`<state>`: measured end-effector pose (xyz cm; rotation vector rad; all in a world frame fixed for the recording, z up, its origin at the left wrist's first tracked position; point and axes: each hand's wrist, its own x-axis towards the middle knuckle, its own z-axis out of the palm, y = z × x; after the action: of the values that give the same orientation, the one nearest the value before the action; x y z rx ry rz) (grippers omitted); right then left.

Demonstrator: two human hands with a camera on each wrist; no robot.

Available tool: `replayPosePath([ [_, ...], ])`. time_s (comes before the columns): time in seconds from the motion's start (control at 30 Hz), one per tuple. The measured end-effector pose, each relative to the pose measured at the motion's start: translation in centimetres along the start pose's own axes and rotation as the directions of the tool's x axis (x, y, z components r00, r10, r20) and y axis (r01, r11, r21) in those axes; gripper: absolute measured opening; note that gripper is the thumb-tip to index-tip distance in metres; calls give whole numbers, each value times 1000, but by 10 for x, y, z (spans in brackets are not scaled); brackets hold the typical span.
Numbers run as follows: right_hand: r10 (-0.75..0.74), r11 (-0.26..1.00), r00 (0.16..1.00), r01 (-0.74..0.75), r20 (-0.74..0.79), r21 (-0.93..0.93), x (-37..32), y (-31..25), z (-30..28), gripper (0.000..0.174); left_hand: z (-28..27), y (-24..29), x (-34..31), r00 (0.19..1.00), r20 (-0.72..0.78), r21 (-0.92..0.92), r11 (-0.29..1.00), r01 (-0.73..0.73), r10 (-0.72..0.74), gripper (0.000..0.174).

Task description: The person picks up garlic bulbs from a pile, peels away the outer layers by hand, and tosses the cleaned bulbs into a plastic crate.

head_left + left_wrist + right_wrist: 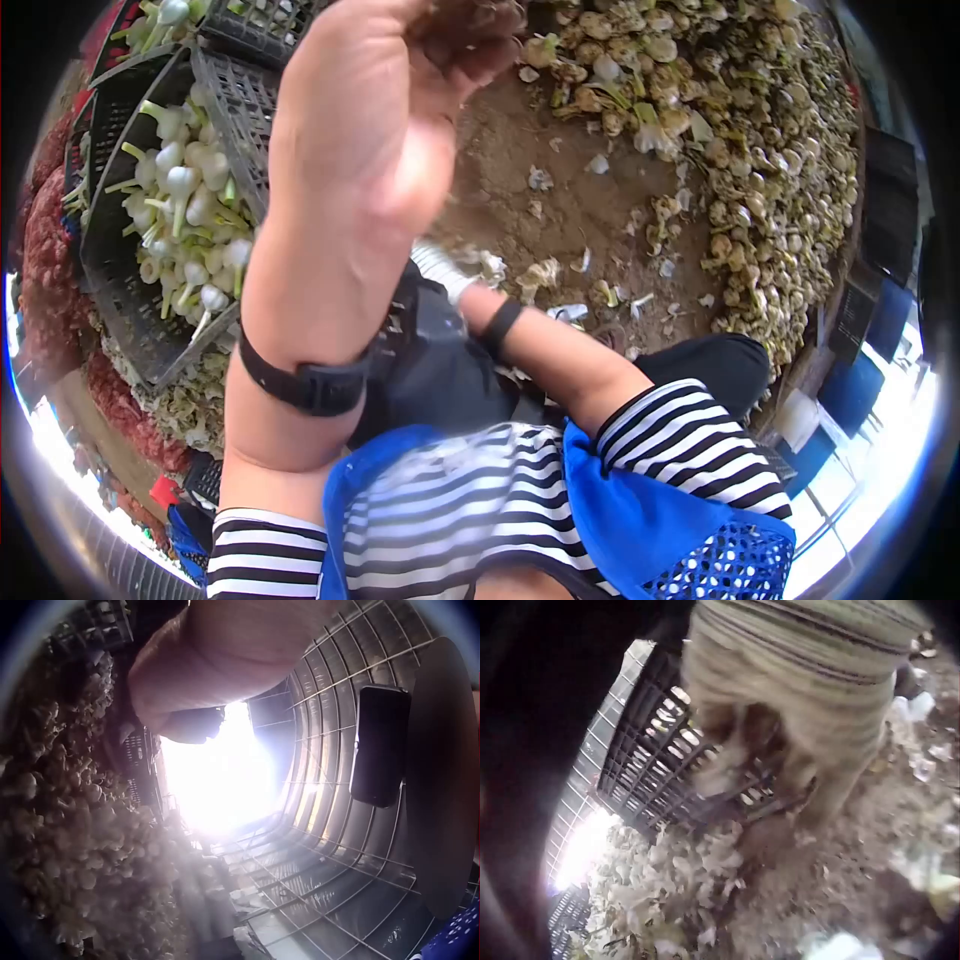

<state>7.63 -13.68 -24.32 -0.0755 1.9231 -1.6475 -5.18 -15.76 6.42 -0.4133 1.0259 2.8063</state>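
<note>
My bare left hand (375, 120) is raised close before the head camera, a black strap (310, 388) on its forearm. Its darkened fingers bend at the top edge, partly cut off; I cannot tell whether they hold anything. In the left wrist view this hand (232, 652) hangs across the top. My right hand (802, 697) wears a pale, dark-striped glove and is blurred. Its fingers point loosely down above the soil, beside a black crate (660, 742). In the head view the left forearm partly hides that glove (440, 268).
Trimmed garlic bulbs (185, 190) fill a black crate (125, 285) at left. A large heap of garlic (780, 190) curves along the right. Peel scraps (540, 180) litter the soil between. Red mesh sacks (55, 270) lie far left. A phone-like dark rectangle (379, 746) shows in the left wrist view.
</note>
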Motion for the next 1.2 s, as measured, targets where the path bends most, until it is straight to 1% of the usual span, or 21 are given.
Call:
replayPosePath([
  [0.03,-346,772,938,275,-15,-573,-23,-91,-70,15,0,-2,1,1000,-4,5,1000,-24,24,12],
  [0.07,-452,802,809,185,-375,-568,-13,-34,-102,16,3,-3,5,995,-97,1,1000,-11,11,12],
  [0.1,-277,742,766,-213,-580,-636,-36,-32,-144,24,7,-4,10,982,-187,-4,1000,3,-3,11],
  [0.13,-44,708,611,-539,-791,-456,-59,-36,-177,34,-1,-3,15,987,-160,-20,1000,9,-12,11],
  [0.17,-396,545,406,-618,-824,-566,-81,25,-218,50,-20,0,23,999,16,-26,999,41,-41,16],
  [0.23,-46,502,-35,-865,-998,7,-118,54,-267,72,-27,-7,28,977,207,-30,997,66,-58,21],
  [0.27,-126,516,-187,-851,-974,97,-128,88,-297,77,-26,-10,27,981,188,5,999,44,-44,20],
  [0.37,377,615,140,-777,-915,135,-134,70,-341,85,-9,-21,20,990,132,66,997,39,-47,17],
  [0.43,403,691,389,-723,-828,-3,-112,81,-354,85,20,-28,10,998,-64,135,991,4,5,12],
  [0.57,344,481,402,-851,-848,-209,-78,66,-365,56,29,-44,14,998,46,188,981,-42,34,9],
  [0.63,117,749,648,-555,-752,-362,-68,94,-373,45,34,-50,9,995,98,210,978,4,-26,8],
  [0.7,-5,776,520,-536,-854,-331,-94,68,-352,46,38,-59,14,1000,0,288,958,14,-15,8],
  [0.77,472,752,299,-627,-829,202,-126,57,-338,54,43,-63,9,999,-15,295,955,45,-43,8],
  [0.8,468,755,294,-623,-834,205,-135,150,-379,54,42,-66,9,998,-18,300,952,60,-57,8],
  [0.9,382,673,647,-684,-660,-281,-165,372,-313,74,12,-78,35,964,248,474,880,-34,-97,18],
  [0.93,342,694,666,-655,-663,-300,-138,299,-311,74,18,-78,26,972,212,485,875,-15,-100,18],
  [0.97,466,845,629,-524,-622,103,-124,221,-281,67,27,-79,17,980,173,496,868,0,-99,19],
  [1.03,637,568,679,-92,-365,818,-108,43,-243,55,28,-82,13,963,252,708,697,-119,-91,34],
  [1.1,84,960,805,92,-587,264,-111,-77,-235,32,13,-96,17,881,471,841,279,-463,42,69],
  [1.17,-159,965,929,218,-333,146,-136,-161,-237,26,18,-96,-5,886,460,886,82,-456,-48,65],
  [1.2,-355,933,889,354,-290,-58,-146,-181,-241,30,22,-88,-15,869,403,864,432,-258,-288,63],
])
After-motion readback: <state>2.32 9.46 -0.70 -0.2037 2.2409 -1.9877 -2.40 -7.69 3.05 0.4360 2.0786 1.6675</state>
